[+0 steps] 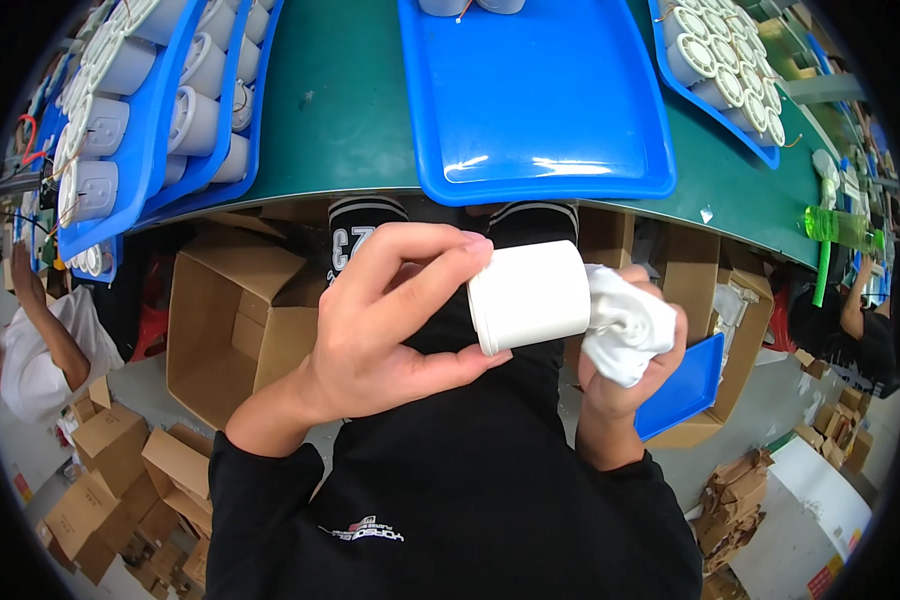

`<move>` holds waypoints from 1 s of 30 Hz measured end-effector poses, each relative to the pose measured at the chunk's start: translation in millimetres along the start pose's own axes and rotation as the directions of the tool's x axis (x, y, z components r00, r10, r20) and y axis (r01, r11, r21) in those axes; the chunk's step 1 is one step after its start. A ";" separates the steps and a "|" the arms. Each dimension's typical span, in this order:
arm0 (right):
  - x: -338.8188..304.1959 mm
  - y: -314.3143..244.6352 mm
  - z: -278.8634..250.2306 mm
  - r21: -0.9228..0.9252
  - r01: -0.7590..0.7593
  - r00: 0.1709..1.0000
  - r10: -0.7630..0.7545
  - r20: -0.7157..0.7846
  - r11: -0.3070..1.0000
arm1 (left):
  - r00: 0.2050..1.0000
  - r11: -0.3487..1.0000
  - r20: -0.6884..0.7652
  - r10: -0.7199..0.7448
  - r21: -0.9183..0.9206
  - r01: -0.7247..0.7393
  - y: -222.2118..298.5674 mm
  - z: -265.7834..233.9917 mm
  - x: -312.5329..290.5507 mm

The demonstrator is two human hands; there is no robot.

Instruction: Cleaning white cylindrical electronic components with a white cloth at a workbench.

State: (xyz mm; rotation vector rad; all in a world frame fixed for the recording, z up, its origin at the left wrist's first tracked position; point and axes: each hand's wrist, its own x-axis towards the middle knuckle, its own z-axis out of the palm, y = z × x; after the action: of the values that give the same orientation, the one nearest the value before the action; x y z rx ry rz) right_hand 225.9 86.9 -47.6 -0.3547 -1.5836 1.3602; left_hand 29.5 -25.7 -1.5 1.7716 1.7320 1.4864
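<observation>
A white cylindrical housing (pixel 532 297) lies on its side in the air above my lap, its rimmed end toward my left. My left hand (pixel 395 315) grips that rimmed end, fingers on top and thumb below. In my right hand (pixel 630 385) is a crumpled white cloth (pixel 627 325), bunched up against the housing's other end. The cloth covers part of the right fingers, and that end of the housing is hidden behind it.
Ahead on the green table (pixel 345 100) lies a blue tray (pixel 540 100) with a few white housings at its far end. Stacked blue trays (pixel 135 150) of similar housings stand left, another tray (pixel 715 110) right. Open cardboard boxes (pixel 235 310) sit below. People work at both sides.
</observation>
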 end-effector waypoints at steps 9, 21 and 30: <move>-4.9 7.5 -29.8 0.264 -0.038 0.984 0.082 -0.157 0.964 | 0.913 0.888 -0.086 0.400 0.284 -0.362 -8.2 4.2 -8.5; -3.6 10.2 -27.0 0.224 -0.050 0.970 0.101 -0.221 0.973 | 0.775 0.673 0.085 0.626 0.443 -0.592 -14.2 2.9 -11.1; 6.1 14.1 -29.9 0.234 -0.066 0.935 0.143 -0.325 0.970 | 0.761 0.650 0.062 0.646 0.479 -0.590 -14.4 -1.4 22.1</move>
State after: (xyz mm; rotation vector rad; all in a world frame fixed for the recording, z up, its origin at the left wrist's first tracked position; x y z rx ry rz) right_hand 242.0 113.6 -60.3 -0.5148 -1.1301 1.4516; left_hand 14.8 -3.7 -1.5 2.8259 1.7310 1.4807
